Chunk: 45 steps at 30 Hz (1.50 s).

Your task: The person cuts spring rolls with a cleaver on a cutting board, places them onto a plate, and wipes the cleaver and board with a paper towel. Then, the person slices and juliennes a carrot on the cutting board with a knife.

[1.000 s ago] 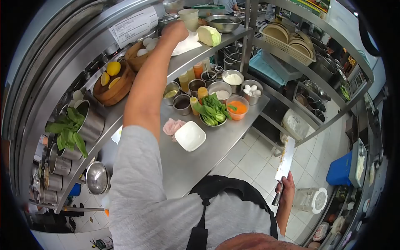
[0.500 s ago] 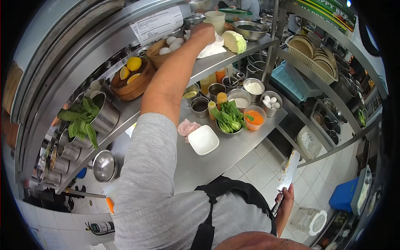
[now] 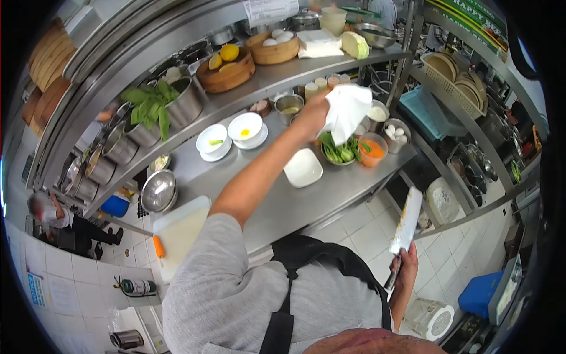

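My left hand (image 3: 312, 121) is closed on a white paper napkin (image 3: 349, 112), held out over the steel counter, partly covering the containers behind it. Below it are a white square bowl (image 3: 303, 167) and a bowl of leafy greens (image 3: 339, 153). Beside the greens stands a clear tub of orange liquid (image 3: 372, 151). Low on the right, my right hand (image 3: 405, 268) grips the handle of a cleaver (image 3: 408, 218), its blade pointing up and smeared with orange bits. The stack of napkins (image 3: 319, 43) sits on the upper shelf.
Two white bowls (image 3: 246, 127) stand on saucers at the back of the counter. A cutting board (image 3: 181, 227) lies at the left, with a carrot (image 3: 158, 246) by its edge. The steel shelf (image 3: 227, 100) crosses above. Another person (image 3: 65, 215) is far left.
My left hand has come down off the shelf, bringing a napkin over the counter. The view has shifted, showing more of the left side. My right hand still holds the cleaver.
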Tool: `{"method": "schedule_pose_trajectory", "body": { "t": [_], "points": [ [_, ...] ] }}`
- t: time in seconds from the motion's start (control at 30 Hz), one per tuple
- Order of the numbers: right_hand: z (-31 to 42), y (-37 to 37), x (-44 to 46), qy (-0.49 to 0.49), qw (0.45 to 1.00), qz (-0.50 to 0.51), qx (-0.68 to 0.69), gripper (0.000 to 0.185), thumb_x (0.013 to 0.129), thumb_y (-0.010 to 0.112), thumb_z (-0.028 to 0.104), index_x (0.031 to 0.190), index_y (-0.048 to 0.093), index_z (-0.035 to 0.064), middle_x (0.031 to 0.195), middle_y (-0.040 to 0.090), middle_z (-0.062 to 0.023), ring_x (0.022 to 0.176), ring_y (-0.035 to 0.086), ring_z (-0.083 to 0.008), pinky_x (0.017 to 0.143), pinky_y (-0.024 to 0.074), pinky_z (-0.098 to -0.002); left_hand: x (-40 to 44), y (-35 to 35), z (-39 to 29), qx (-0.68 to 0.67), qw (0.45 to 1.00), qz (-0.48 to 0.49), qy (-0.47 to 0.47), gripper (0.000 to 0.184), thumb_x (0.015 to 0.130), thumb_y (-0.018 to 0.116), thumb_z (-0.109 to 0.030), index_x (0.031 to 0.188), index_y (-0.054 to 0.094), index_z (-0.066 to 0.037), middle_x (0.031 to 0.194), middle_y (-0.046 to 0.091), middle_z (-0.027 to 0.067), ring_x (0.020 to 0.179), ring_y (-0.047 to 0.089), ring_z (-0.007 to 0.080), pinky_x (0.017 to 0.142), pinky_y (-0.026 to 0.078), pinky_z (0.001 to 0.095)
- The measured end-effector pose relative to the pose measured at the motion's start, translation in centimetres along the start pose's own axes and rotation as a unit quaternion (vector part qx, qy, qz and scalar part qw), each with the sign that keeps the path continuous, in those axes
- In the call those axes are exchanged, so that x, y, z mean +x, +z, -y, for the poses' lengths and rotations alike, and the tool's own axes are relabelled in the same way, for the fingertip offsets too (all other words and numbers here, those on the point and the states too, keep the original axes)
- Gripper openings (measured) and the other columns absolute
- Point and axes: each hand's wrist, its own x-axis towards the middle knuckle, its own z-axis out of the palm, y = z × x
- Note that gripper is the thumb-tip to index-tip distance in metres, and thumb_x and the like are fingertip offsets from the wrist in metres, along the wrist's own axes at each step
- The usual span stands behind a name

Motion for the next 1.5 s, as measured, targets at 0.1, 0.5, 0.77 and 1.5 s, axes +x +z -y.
{"method": "schedule_pose_trajectory", "body": {
  "t": [0.1, 0.5, 0.77, 1.5],
  "points": [
    [1.5, 3.2, -0.6, -0.009, 0.994, 0.109, -0.026, 0.069, 0.1, 0.056, 0.011, 0.168, 0.041, 0.004, 0.092, 0.07, -0.0032, 0.05, 0.053, -0.0088, 0.045, 0.0454, -0.0264, -10.1, -0.5, 5.7, -0.212, 0.968, 0.012, -0.136, 0.04, 0.11, 0.057, -0.018, 0.145, 0.064, 0.001, 0.131, 0.076, 0.0109, 0.109, 0.077, 0.021, 0.094, 0.064, 0.039],
    [-1.1, 21.2, -8.1, 0.042, 0.925, 0.377, -0.013, 0.063, 0.107, 0.064, 0.009, 0.166, 0.043, 0.004, 0.092, 0.067, -0.0062, 0.055, 0.056, -0.012, 0.047, 0.046, -0.029, -37.5, 2.0, -0.3, -0.454, 0.879, -0.104, -0.105, 0.058, 0.111, 0.053, -0.048, 0.148, 0.06, -0.004, 0.144, 0.07, 0.0169, 0.131, 0.069, 0.0377, 0.114, 0.053, 0.0596],
    [-6.1, 30.3, -15.3, 0.103, 0.837, 0.515, -0.156, 0.074, 0.106, 0.069, 0.012, 0.171, 0.034, 0.006, 0.092, 0.071, -0.0098, 0.061, 0.063, -0.0136, 0.051, 0.0513, -0.0304, -50.9, -5.8, -2.6, -0.338, 0.903, -0.249, -0.087, 0.049, 0.108, 0.057, -0.026, 0.152, 0.052, -0.004, 0.146, 0.067, 0.0172, 0.135, 0.065, 0.0376, 0.117, 0.05, 0.0546],
    [-24.6, 69.7, -42.9, 0.121, 0.563, 0.737, -0.354, 0.078, 0.106, 0.069, 0.015, 0.174, 0.03, 0.0079, 0.077, 0.06, -0.0027, 0.053, 0.056, -0.012, 0.047, 0.0459, -0.0291, -82.8, -43.0, -20.6, -0.33, 0.774, -0.524, 0.131, 0.053, 0.111, 0.044, -0.025, 0.16, 0.045, -0.003, 0.155, 0.061, 0.0209, 0.142, 0.06, 0.0412, 0.121, 0.046, 0.0606]
  ]
}}
